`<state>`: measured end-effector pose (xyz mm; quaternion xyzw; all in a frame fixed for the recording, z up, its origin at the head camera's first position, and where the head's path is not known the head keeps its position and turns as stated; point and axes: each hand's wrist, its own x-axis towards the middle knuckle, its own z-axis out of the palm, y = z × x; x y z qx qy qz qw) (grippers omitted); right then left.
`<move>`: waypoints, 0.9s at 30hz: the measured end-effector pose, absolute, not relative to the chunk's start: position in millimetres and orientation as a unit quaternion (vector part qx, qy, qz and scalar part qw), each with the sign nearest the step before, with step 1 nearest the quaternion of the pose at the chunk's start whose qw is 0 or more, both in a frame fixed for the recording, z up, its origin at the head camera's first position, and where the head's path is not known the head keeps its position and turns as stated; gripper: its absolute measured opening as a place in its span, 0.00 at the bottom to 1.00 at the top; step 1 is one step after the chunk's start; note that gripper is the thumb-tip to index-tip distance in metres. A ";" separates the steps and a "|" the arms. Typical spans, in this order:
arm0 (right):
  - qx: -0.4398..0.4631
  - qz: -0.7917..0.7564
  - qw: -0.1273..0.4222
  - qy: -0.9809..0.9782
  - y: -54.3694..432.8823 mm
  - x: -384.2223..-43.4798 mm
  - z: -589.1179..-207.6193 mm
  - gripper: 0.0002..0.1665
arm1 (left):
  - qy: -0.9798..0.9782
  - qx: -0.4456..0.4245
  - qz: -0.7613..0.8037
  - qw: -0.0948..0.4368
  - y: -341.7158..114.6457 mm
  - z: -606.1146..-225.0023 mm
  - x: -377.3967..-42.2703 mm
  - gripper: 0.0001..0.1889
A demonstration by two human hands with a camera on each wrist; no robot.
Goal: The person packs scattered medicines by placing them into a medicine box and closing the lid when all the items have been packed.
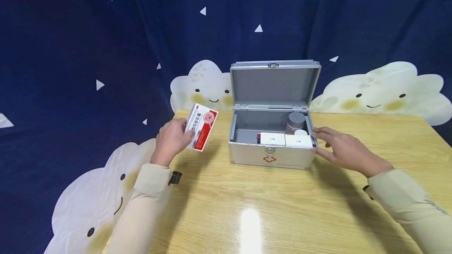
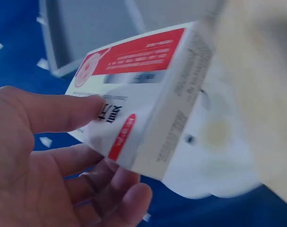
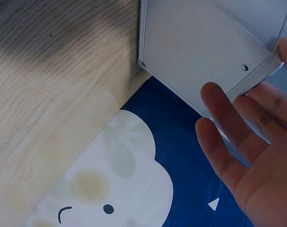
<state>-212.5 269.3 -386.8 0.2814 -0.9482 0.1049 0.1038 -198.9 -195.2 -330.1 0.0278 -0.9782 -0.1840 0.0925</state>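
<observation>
My left hand (image 1: 171,140) pinches a red-and-white medicine box (image 1: 202,127) above the table, left of the first aid case. In the left wrist view its thumb lies over the printed face, with the fingers behind. The silver first aid case (image 1: 248,155) stands with its lid (image 1: 273,86) raised. My right hand (image 1: 344,150) is at the case's right side, fingers loosely extended at the rim. Inside, two white boxes (image 1: 272,139) sit along the front wall. Behind them are a grey-lidded jar (image 1: 296,120) and a smaller white-topped container (image 1: 300,132).
The case rests on a light wooden table (image 1: 212,207). Behind and to the left hangs a dark blue curtain (image 1: 141,30) with white triangles and smiling clouds. The raised lid stands close to that curtain.
</observation>
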 end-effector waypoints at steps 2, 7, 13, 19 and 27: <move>0.278 0.107 0.102 -0.949 270.1 -211.3 -387.0 0.32 | -0.974 0.010 -0.197 0.114 -180.0 -319.5 -197.4 0.17; 0.278 0.113 0.107 -0.948 269.6 -210.2 -387.1 0.31 | -0.966 -0.039 -0.205 0.154 -146.7 -301.0 -197.7 0.16; 0.278 0.112 0.104 -0.949 269.1 -210.1 -385.3 0.32 | -0.965 -0.077 -0.192 0.164 -112.9 -297.9 -210.8 0.12; 0.276 0.110 0.098 -0.950 269.4 -210.4 -384.9 0.32 | -0.969 -0.108 -0.156 0.159 -83.6 -298.4 -231.7 0.09; 0.277 0.118 0.098 -0.949 269.0 -210.5 -384.3 0.32 | -0.972 -0.124 -0.119 0.161 -59.0 -295.7 -245.8 0.08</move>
